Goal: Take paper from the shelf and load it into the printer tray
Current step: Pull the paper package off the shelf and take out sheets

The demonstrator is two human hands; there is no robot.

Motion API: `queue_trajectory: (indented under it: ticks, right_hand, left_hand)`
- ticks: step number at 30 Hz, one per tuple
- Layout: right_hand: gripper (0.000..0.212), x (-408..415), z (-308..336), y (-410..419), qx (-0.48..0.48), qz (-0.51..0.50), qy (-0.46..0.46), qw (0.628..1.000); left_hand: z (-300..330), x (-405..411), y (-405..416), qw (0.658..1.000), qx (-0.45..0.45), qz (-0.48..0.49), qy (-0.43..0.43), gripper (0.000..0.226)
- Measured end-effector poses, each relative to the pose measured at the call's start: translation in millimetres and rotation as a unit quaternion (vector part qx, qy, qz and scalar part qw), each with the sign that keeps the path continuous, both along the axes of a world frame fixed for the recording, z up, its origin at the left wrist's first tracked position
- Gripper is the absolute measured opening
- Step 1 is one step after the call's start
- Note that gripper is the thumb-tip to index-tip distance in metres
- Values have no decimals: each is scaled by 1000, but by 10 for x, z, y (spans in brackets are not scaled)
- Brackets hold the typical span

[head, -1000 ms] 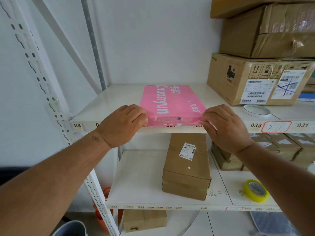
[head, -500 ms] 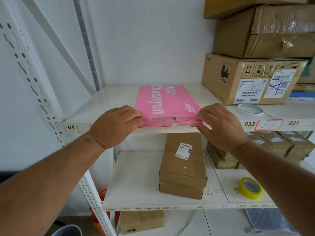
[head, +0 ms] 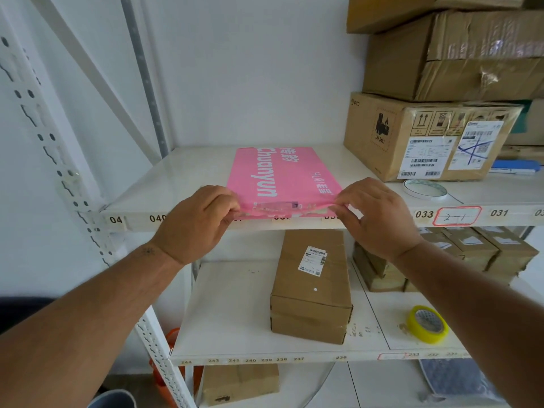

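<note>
Head view: one pink paper pack (head: 282,175) lay flat on the upper shelf (head: 182,187), long axis running from front lip to back wall, near end overhanging the lip. Left hand (head: 195,222) and right hand (head: 379,219) each pinched a near corner (fingers closed on wrapper). Right of the pack: three stacked cartons (head: 424,136).

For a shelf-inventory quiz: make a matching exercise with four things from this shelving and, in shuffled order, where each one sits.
Things
1. pink paper pack
2. yellow tape roll
3. white tape roll
4. long brown box

Places
A. lower shelf, right side, near its front edge
B. upper shelf, front edge, pinched by left hand and right hand
C. lower shelf, middle
D. upper shelf, in front of the labelled carton

Pairs: 1-B, 2-A, 3-D, 4-C
</note>
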State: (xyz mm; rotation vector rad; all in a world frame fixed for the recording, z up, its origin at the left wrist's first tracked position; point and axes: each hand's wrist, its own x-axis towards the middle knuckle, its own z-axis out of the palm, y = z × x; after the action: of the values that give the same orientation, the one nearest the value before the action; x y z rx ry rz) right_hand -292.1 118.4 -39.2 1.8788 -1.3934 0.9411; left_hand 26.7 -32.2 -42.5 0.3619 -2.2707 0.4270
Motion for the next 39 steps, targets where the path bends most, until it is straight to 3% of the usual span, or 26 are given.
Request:
queue_trajectory:
  ticks: [4,6,12,17,24,27,31,34,39]
  right_hand:
    - [10,-9,28,-31,-9,4,92,996]
    - [9,-21,21,-32,-6,10,89,996]
    - [8,16,104,-5,47,10,-14,999]
    - [16,66,184,20,130,4,-208,969]
    - [25,141,294,54,199,-12,-226,954]
    - [44,221,246,52,188,-69,-226,953]
    - [80,439,99,97,198,-131,-301,923]
    - [77,519,-73,140,199,-142,-332,911]
    - [71,490,-177,185,190,-144,-333,912]
  left_hand:
    - [66,-29,-17,997,-63,2,-55,34]
    - [64,-38,-20,997,-72,5,-40,33]
    - [83,-43,-7,1000,26,8,-4,47]
    - [104,-77,47,996,82,28,38,46]
    - [150,-136,211,986,147,59,51,25]
    - [101,-201,332,964,231,78,101,29]
    - [23,-371,456,913,343,125,180,52]
    - [-62,-423,526,867,446,112,193,70]
    - [-99,-359,544,867,455,101,177,84]
